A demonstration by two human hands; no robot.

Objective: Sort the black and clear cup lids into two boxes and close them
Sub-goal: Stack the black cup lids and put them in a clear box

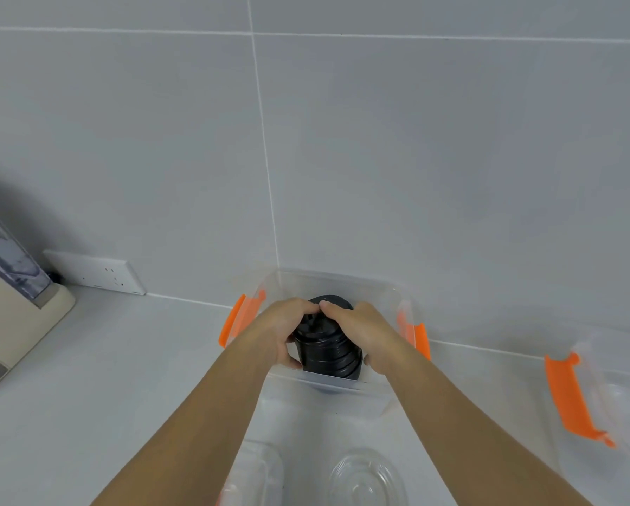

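As both hands [328,334] clasp black lids [328,354], inside box [342,283]

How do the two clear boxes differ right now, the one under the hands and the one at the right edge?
The middle box holds a stack of black lids, gripped by the left hand and right hand; the right box shows no black lids. The middle box is fully in view; the right box is cut off. Both are clear with orange latches.

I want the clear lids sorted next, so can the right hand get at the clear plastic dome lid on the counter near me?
Probably not yet: the right hand shares its grip on the stack of black lids with the left. The clear plastic dome lid lies uncovered.
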